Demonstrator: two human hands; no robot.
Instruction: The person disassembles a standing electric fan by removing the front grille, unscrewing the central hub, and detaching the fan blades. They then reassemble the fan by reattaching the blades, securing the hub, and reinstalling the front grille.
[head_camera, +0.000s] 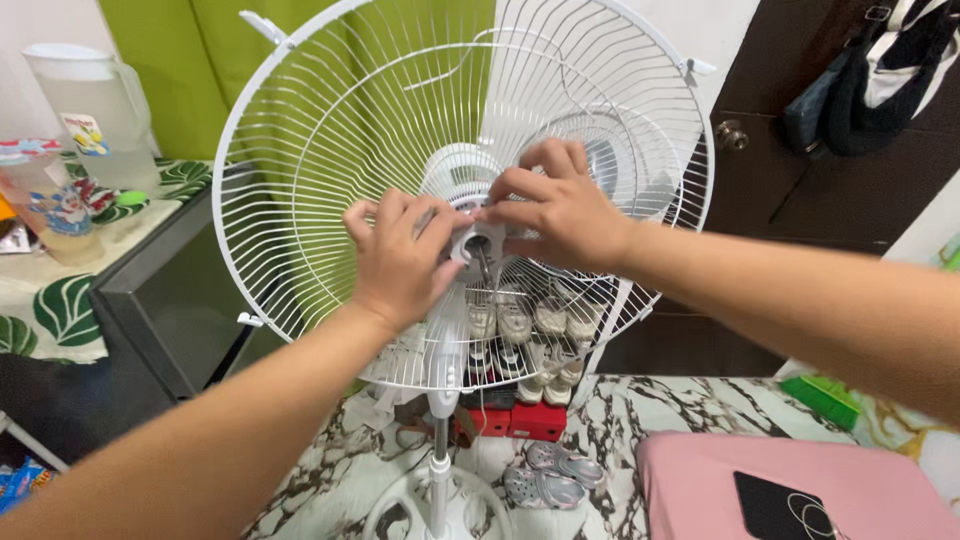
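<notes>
Pinching at the middle of the wire fan guard (300, 200), both hands are being held against the motor hub (478, 243). The left hand (398, 258) is being curled around the hub from seven o'clock, fingers bent and closed on it. The right hand (558, 212) is being pressed in from two o'clock, fingertips gripping what is possibly a small nut at the shaft; this part is hidden.

The guard is being judged light but springy, its thin wires bending easily, so the stiff hub or outer rim is being favoured for holding. The fan is being carried on a slim stand (440, 440), likely to tip.

Room is being limited: a dark cabinet (165, 300) at nine o'clock, a door (800, 180) at three o'clock, shoes (545, 475) at six o'clock.
</notes>
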